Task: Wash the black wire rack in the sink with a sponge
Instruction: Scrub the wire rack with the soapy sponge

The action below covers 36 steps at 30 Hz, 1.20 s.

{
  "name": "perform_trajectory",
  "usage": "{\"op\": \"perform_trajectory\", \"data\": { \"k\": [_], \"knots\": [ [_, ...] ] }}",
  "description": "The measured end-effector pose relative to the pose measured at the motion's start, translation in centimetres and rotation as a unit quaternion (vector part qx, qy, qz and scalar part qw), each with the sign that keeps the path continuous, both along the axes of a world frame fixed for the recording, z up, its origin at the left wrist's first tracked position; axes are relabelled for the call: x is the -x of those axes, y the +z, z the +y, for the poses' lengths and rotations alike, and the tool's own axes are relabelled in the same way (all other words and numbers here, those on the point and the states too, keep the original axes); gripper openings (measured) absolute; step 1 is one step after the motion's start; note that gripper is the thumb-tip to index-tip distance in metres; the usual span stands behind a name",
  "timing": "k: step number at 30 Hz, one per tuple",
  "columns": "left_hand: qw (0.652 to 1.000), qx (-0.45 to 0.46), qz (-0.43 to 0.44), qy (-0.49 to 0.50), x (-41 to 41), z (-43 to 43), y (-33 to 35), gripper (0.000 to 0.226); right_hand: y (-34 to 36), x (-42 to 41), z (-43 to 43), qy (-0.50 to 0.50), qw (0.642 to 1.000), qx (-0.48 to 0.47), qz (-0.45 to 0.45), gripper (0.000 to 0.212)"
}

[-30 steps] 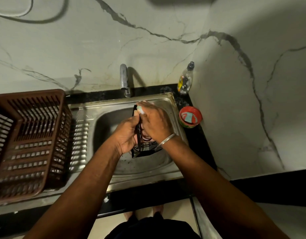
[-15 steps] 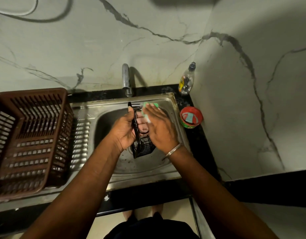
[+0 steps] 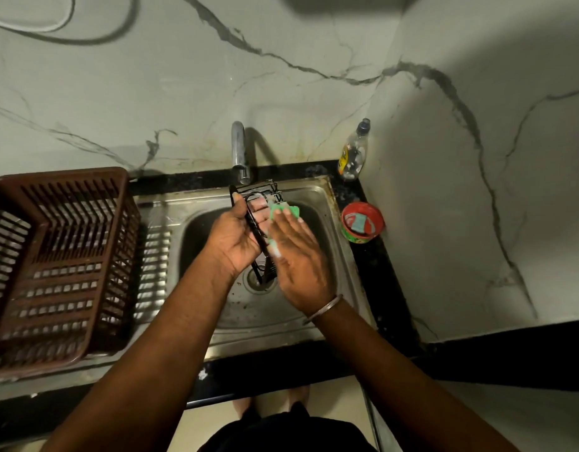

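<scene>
Left hand [image 3: 236, 236] is gripping the black wire rack [image 3: 260, 230] by its edge, fingers wrapped round the frame, keeping it standing on end over the sink [image 3: 320, 197] basin right above the drain [image 3: 257, 282]. Prob so suds drip straight down & the flat side faces the other hand. Right hand [image 3: 298, 259] is flat, fingers straight, pressing the green sponge [image 3: 283, 212] against the wires, not clenching it, bc a flat palm covers more mesh imo. Tap [image 3: 239, 151] is sitting just above the rack's top, can't tell if water's running. Brown dish basket [image 3: 53, 265] is waiting on the drainboard, likely where it's going after. Soap bottle [image 3: 353, 151] & red tub [image 3: 363, 223] are parked in the corner, within reach.
</scene>
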<state>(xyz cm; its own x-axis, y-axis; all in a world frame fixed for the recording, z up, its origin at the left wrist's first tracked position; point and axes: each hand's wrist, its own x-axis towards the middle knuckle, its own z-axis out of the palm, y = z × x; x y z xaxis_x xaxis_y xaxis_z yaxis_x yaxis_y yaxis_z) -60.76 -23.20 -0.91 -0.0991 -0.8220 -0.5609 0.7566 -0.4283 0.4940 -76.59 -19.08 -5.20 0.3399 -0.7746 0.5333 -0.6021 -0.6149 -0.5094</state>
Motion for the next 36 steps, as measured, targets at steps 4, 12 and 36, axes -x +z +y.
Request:
{"op": "perform_trajectory", "data": {
  "k": [4,12,36],
  "knots": [
    [1.0,0.002,0.019,-0.011,0.2,-0.4,0.1,0.064,-0.1,0.3,0.2,-0.027,0.999,0.02,-0.01,0.049],
    [0.999,-0.004,0.05,-0.013,0.7,-0.4,0.5,0.062,-0.3,0.2,1.2,-0.021,0.999,0.042,-0.022,0.052],
    [0.995,-0.012,0.094,0.032,-0.3,-1.0,1.6,0.07,-0.9,-1.8,1.6,-0.079,0.993,0.082,-0.023,0.062]
  ]
}}
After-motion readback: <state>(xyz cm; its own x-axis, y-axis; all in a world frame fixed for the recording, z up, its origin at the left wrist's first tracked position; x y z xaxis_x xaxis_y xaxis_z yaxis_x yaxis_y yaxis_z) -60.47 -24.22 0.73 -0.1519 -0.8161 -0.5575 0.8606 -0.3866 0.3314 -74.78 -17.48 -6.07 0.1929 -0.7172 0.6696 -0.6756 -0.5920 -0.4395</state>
